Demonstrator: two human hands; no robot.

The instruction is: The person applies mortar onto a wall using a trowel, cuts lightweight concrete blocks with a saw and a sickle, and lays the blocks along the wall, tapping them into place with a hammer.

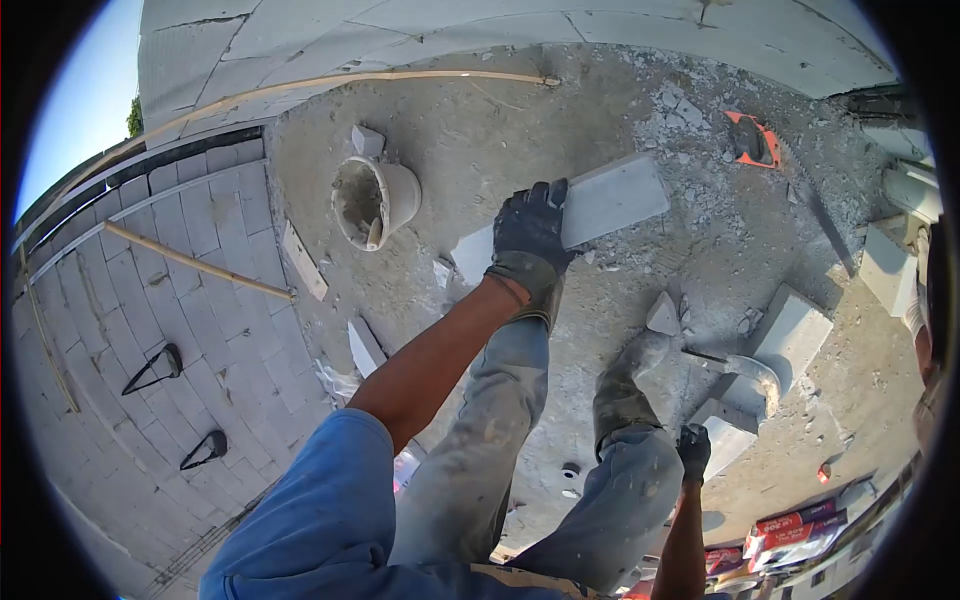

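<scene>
My left hand (pixel 528 228), in a dark work glove, lies across the middle of a long pale concrete block (pixel 618 200), its fingers wrapped over the edge. The block lies in front of my left boot, part of it hidden under the glove. Lower right, beside my right leg, my gloved right hand (pixel 693 450) is closed next to another pale block (pixel 727 432). What it holds, if anything, is hidden. A hammer-like tool with a curved, whitened end (pixel 752 371) appears just beyond it, near a larger block (pixel 790 335). I cannot tell whether the hand grips this tool.
A mortar-smeared bucket (pixel 402 195) stands at upper left. An orange-handled saw (pixel 760 142) lies among rubble at upper right. Block walls (pixel 180 290) rise to the left and ahead. Block offcuts (pixel 365 345) lie about. Red-and-white bags (pixel 795 530) are at lower right.
</scene>
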